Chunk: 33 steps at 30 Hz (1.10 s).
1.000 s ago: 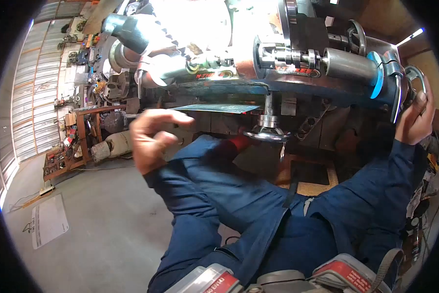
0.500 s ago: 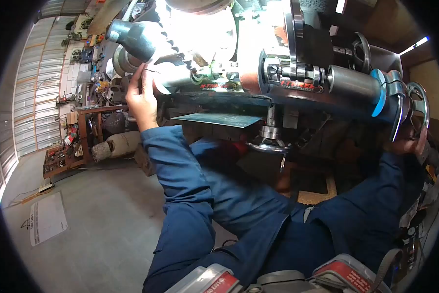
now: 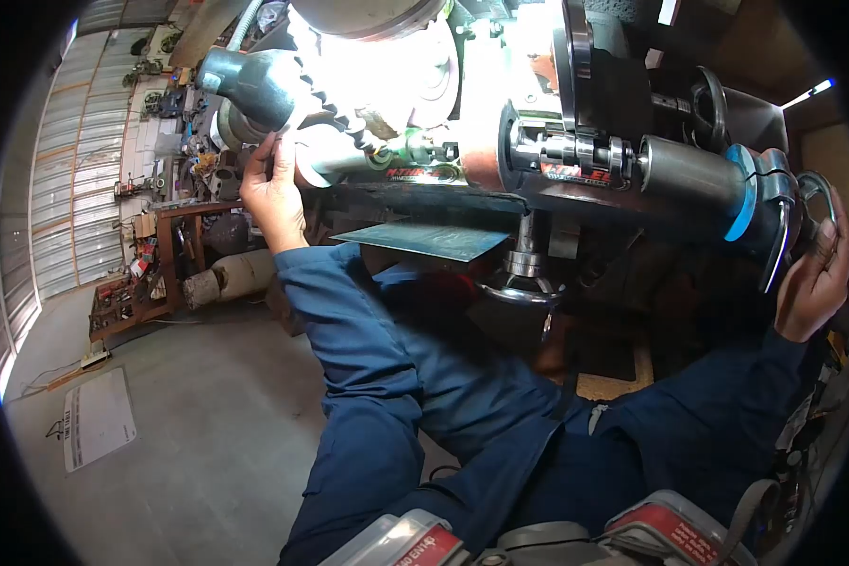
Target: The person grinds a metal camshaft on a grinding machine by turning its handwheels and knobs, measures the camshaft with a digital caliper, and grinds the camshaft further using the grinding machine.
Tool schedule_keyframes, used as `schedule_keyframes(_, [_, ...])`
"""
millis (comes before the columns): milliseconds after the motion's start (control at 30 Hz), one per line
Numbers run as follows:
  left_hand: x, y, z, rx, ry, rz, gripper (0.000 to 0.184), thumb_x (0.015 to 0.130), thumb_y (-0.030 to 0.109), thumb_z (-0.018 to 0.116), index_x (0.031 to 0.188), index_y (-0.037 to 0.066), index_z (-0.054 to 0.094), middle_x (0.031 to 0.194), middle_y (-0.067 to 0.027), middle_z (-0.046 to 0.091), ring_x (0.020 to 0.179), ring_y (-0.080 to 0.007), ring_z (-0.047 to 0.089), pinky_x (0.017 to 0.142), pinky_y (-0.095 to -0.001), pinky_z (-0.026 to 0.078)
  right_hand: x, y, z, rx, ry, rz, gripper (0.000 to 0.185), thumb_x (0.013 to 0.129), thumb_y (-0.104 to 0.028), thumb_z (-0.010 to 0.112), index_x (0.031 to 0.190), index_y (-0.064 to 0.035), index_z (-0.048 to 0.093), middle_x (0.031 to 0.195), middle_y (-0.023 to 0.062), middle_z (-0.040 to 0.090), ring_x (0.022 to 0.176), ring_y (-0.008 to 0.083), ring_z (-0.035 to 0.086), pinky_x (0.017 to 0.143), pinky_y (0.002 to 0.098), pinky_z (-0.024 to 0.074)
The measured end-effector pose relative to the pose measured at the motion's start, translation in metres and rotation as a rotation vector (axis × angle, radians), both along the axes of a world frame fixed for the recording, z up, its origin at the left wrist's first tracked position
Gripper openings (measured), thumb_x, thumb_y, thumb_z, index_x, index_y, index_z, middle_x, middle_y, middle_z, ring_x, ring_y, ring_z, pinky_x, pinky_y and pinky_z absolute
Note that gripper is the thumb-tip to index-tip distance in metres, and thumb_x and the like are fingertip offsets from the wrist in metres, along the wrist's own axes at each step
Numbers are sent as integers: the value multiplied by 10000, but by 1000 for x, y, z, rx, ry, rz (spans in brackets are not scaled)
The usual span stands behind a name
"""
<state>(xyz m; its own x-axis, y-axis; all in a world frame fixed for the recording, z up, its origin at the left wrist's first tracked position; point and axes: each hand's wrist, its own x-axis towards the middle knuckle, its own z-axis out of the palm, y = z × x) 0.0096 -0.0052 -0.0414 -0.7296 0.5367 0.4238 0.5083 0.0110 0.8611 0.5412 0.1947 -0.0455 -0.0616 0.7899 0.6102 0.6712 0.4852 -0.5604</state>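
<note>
At the left end of the machine, my left hand (image 3: 275,193) is raised to the metal cylinder end (image 3: 325,156), just under the black lamp head (image 3: 259,87). Its fingers are partly hidden there, and their grip is unclear. My right hand (image 3: 814,288) is closed on the rim of a chrome handwheel (image 3: 823,193) at the right end. Beside that wheel are a lever (image 3: 778,247) and a blue ring (image 3: 742,193) around a grey cylinder (image 3: 684,170). Between the hands, a metal shaft part (image 3: 575,149) lies across the machine.
A flat sheet (image 3: 429,239) juts out below the machine's front edge. Another handwheel (image 3: 523,291) hangs under the middle. At the left stand a rack (image 3: 165,245) and a pale cylinder (image 3: 240,276). A printed sheet (image 3: 100,420) lies on the floor.
My left hand has risen from below the machine to its left end. My right hand dipped lower at the handwheel, then came back up along its rim.
</note>
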Motion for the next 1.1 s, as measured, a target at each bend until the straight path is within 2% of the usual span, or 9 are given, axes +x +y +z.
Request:
schedule_keyframes(367, [-2, 1, 0, -2, -32, 20, 265, 829, 91, 730, 1040, -43, 639, 983, -73, 655, 887, -130, 602, 813, -254, 485, 8, 16, 13, -223, -151, -24, 307, 1004, -233, 446, 1235, -98, 597, 1102, 108, 657, 1022, 163, 603, 899, 285, 451])
schedule_keyframes(467, [-2, 1, 0, 4, -52, 28, 279, 821, 93, 739, 1039, -47, 637, 979, -71, 654, 887, -130, 600, 815, -257, 484, 11, 23, 15, -187, -245, -10, 309, 1001, -248, 449, 1236, -109, 594, 1103, 101, 657, 1022, 167, 610, 906, 285, 445])
schedule_keyframes(567, [-6, 0, -2, -2, -56, 41, 278, 814, 94, 746, 1034, -43, 642, 977, -69, 653, 892, -131, 597, 821, -260, 479, 12, 27, 17, -283, -259, -32, 319, 1003, -267, 440, 1230, -103, 595, 1114, 96, 652, 1045, 180, 607, 923, 292, 435])
schedule_keyframes(667, [-5, 1, -2, -18, -28, 53, 278, 810, 107, 753, 1025, -37, 650, 977, -65, 654, 897, -131, 589, 829, -265, 473, 19, 37, 17, -444, -280, 12, 381, 1021, -304, 386, 1277, -70, 544, 1264, 90, 567, 1219, 187, 491, 1056, 297, 322])
schedule_keyframes(867, [-4, 1, -2, -25, -8, 55, 292, 805, 130, 762, 1024, -32, 658, 979, -60, 654, 898, -130, 579, 831, -275, 466, 32, 65, 11, -562, -246, 83, 330, 995, -248, 451, 1217, -36, 572, 1206, 91, 590, 1129, 196, 531, 995, 294, 367])
schedule_keyframes(1100, [0, 1, 1, -26, -6, 29, 298, 807, 124, 758, 1040, -31, 657, 991, -66, 651, 902, -133, 584, 828, -273, 468, 38, 108, 15, -652, -582, 195, 231, 950, -153, 478, 1065, 3, 604, 1042, 126, 606, 1021, 226, 560, 902, 318, 410])
